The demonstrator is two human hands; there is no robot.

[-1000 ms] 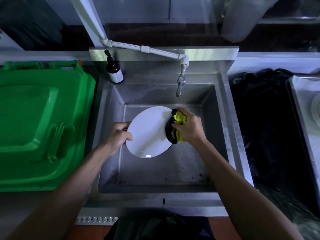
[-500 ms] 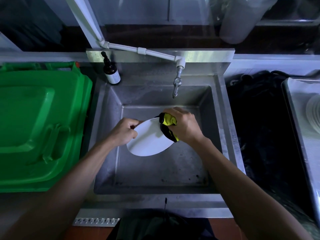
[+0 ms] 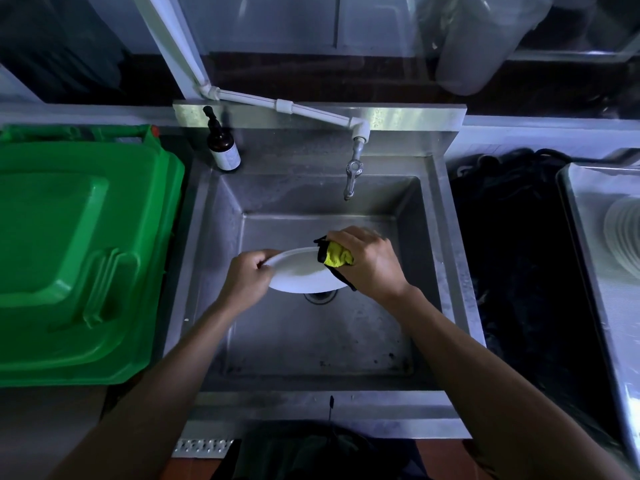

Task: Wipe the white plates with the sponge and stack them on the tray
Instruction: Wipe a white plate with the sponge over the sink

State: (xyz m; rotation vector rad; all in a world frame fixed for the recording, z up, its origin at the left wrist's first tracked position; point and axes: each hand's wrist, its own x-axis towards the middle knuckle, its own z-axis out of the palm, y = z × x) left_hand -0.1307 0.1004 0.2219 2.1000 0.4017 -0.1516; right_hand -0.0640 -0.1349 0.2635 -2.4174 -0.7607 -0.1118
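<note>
Plate (image 3: 301,277), white and tilted, pinched by left hand (image 3: 246,279); right hand (image 3: 369,263) clutches what seems a yellow sponge (image 3: 337,258).

Nothing to read here. The one label in sight is the pale one wrapped round the brown pump bottle (image 3: 223,147) standing at the back left corner of the sink (image 3: 446,271), and its print is far too small and blurred to make out. The green bin lid (image 3: 79,254) carries only moulded ridges, no letters or numbers that can be told.
</note>
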